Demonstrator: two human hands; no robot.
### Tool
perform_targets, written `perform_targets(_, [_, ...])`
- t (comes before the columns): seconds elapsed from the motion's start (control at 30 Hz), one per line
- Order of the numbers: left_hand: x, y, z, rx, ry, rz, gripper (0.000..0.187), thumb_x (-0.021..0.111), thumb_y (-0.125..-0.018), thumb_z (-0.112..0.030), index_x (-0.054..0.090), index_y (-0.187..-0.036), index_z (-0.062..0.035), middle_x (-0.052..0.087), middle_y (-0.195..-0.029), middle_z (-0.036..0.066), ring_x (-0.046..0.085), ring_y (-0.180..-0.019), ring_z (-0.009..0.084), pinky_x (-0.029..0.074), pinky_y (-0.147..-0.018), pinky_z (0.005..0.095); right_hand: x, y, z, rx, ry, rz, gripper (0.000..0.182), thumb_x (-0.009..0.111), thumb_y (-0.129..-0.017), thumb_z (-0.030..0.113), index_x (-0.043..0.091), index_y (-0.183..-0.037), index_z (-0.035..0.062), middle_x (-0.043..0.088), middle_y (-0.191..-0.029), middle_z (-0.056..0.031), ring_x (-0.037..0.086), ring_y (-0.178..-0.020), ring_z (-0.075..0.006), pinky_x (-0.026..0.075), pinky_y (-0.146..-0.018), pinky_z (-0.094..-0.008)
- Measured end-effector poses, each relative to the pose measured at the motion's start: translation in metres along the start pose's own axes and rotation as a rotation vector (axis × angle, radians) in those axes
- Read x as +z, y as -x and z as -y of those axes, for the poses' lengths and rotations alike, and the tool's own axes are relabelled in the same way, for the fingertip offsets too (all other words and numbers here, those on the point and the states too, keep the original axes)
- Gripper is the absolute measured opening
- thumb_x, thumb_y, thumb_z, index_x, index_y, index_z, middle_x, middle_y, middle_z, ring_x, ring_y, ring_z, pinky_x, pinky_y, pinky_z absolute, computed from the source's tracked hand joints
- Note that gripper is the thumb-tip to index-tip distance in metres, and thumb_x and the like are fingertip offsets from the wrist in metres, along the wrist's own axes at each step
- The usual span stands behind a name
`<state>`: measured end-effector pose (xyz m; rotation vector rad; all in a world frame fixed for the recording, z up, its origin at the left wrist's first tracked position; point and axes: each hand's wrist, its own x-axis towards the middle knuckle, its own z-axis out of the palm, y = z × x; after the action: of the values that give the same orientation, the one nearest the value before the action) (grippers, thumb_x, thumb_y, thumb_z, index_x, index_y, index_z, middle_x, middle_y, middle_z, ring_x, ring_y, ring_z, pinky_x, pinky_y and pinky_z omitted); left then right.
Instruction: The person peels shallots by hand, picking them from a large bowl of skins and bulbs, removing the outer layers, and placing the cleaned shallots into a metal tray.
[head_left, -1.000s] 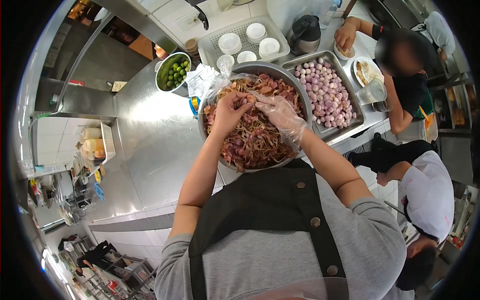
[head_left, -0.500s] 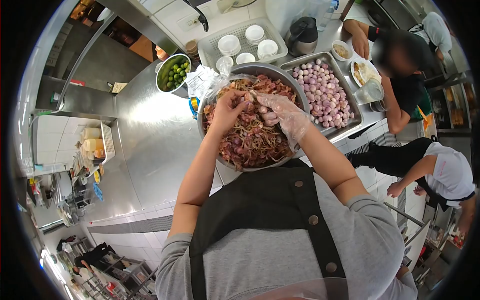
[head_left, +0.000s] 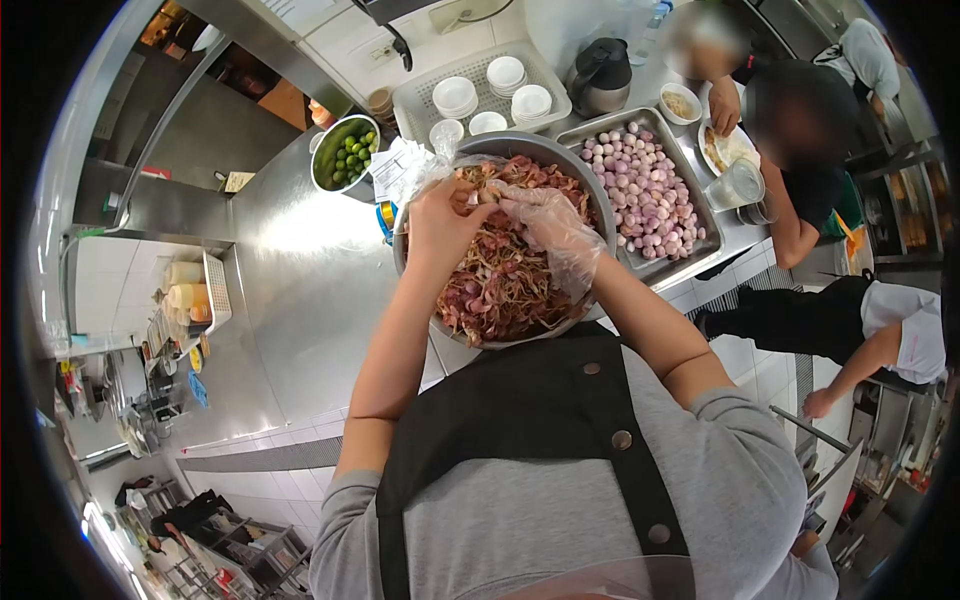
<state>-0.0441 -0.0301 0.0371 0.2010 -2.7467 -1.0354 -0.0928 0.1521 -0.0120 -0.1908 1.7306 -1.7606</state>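
Observation:
A large round metal bowl (head_left: 604, 205) holds a heap of reddish-brown shallot skins and stringy roots (head_left: 500, 295). Over its far half, my bare left hand (head_left: 445, 222) is closed in a pinch. My right hand (head_left: 552, 228), in a clear plastic glove, is closed facing it. The fingertips of both hands meet around a small shallot (head_left: 482, 196), mostly hidden by the fingers. Right of the bowl, a rectangular metal tray (head_left: 712, 240) holds many peeled pinkish-white shallots (head_left: 645, 190). Crumpled clear plastic (head_left: 432, 172) hangs over the bowl's far left rim.
A pot of green limes (head_left: 352, 152) stands left of the bowl, near paper slips (head_left: 398, 170). Behind are a perforated tray (head_left: 420, 100) with white cups and a dark-lidded jug (head_left: 602, 75). A person in black (head_left: 800, 130) reaches to a plate (head_left: 735, 148); another (head_left: 850, 320) stands at right.
My left hand has shifted slightly left and turned, its fingers still meeting my right hand. The seated person's hand has moved down to the plate; another head shows behind. The person at right has moved.

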Motion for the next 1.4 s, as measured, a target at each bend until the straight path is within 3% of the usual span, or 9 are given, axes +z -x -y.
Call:
perform_targets(0.13, [0.024, -0.01, 0.034, -0.09, 0.056, 0.083, 0.034, 0.085, -0.078, -0.019, 0.072, -0.1, 0.0034, 0.074, -0.087, 0.013, 0.071, -0.071, 0.0175, 0.057, -0.067, 0.0296, -0.005, -0.014, -0.016, -0.173, 0.119, 0.03, 0.034, 0.06, -0.099, 0.021, 0.066, -0.132, 0.0158, 0.052, -0.07, 0.0038, 0.044, -0.053, -0.006, 0.036, -0.047, -0.0225])
perform_targets(0.63, [0.033, -0.01, 0.062, -0.334, 0.835, 0.257, 0.036, 0.072, -0.086, 0.0, 0.063, -0.12, 0.0083, 0.07, -0.106, 0.016, 0.068, -0.094, 0.0189, 0.054, -0.084, 0.0271, -0.014, -0.029, -0.033, 0.043, -0.372, 0.069, 0.03, 0.062, -0.098, 0.025, 0.067, -0.125, 0.0124, 0.052, -0.074, 0.0025, 0.044, -0.052, -0.0057, 0.038, -0.045, -0.0231])
perform_targets(0.87, [0.033, -0.005, 0.055, -0.268, 0.718, 0.235, 0.033, 0.074, -0.087, -0.003, 0.062, -0.116, 0.008, 0.069, -0.105, 0.015, 0.068, -0.095, 0.0194, 0.055, -0.085, 0.0286, -0.011, -0.019, -0.033, -0.058, 0.225, -0.066, 0.05, 0.054, -0.102, 0.027, 0.046, -0.148, 0.0084, 0.058, -0.075, -0.0072, 0.054, -0.064, -0.02, 0.047, -0.063, -0.0341])
perform_targets(0.93, [0.034, -0.01, 0.054, -0.284, 0.706, 0.209, 0.031, 0.075, -0.087, -0.005, 0.062, -0.113, 0.0078, 0.069, -0.101, 0.013, 0.069, -0.091, 0.0193, 0.055, -0.084, 0.0284, -0.005, -0.019, -0.037, -0.845, 0.762, -0.305, 0.047, 0.048, -0.102, 0.021, 0.044, -0.146, 0.0054, 0.067, -0.102, -0.0139, 0.064, -0.09, -0.0277, 0.051, -0.084, -0.0375])
perform_targets(0.97, [0.034, -0.01, 0.051, -0.282, 0.685, 0.209, 0.029, 0.075, -0.088, -0.006, 0.062, -0.11, 0.0076, 0.07, -0.098, 0.012, 0.069, -0.088, 0.019, 0.056, -0.084, 0.0282, -0.01, 0.004, -0.017, -0.355, 0.571, -0.06, 0.045, 0.046, -0.099, 0.015, 0.048, -0.143, 0.0052, 0.062, -0.13, -0.0134, 0.062, -0.112, -0.0317, 0.047, -0.102, -0.0399])
perform_targets(1.07, [0.039, -0.017, 0.064, -0.252, 0.689, 0.21, 0.028, 0.076, -0.089, -0.008, 0.062, -0.107, 0.0076, 0.069, -0.099, 0.012, 0.068, -0.09, 0.018, 0.056, -0.083, 0.0283, -0.012, -0.032, -0.055, -0.501, 1.093, 0.105, 0.047, 0.042, -0.103, 0.019, 0.043, -0.149, 0.0106, 0.06, -0.135, -0.0092, 0.06, -0.116, -0.0261, 0.043, -0.105, -0.0439])
perform_targets(1.13, [0.04, -0.019, 0.065, -0.23, 0.667, 0.194, 0.027, 0.076, -0.089, -0.009, 0.062, -0.107, 0.0071, 0.069, -0.099, 0.012, 0.068, -0.089, 0.0174, 0.056, -0.083, 0.0282, -0.011, -0.03, -0.052, -0.636, 1.04, 0.038, 0.049, 0.045, -0.102, 0.023, 0.043, -0.149, 0.0097, 0.065, -0.124, -0.0118, 0.063, -0.107, -0.0238, 0.044, -0.101, -0.0417])
perform_targets(1.2, [0.04, -0.02, 0.064, -0.211, 0.646, 0.174, 0.027, 0.076, -0.089, -0.009, 0.062, -0.106, 0.0067, 0.069, -0.099, 0.012, 0.068, -0.089, 0.0168, 0.056, -0.083, 0.028, -0.009, 0.005, -0.008, -0.189, 0.384, 0.08, 0.051, 0.05, -0.1, 0.027, 0.046, -0.147, 0.0077, 0.068, -0.11, -0.0129, 0.065, -0.094, -0.0237, 0.047, -0.094, -0.0385])
perform_targets(1.4, [0.047, -0.019, 0.066, -0.186, 0.738, 0.17, 0.024, 0.075, -0.09, -0.006, 0.063, -0.107, 0.0052, 0.069, -0.099, 0.011, 0.066, -0.09, 0.015, 0.055, -0.083, 0.0261, -0.007, -0.006, -0.007, -0.133, 0.241, 0.106, 0.045, 0.054, -0.097, 0.022, 0.055, -0.138, 0.0048, 0.068, -0.106, -0.0142, 0.065, -0.088, -0.0255, 0.05, -0.089, -0.0378])
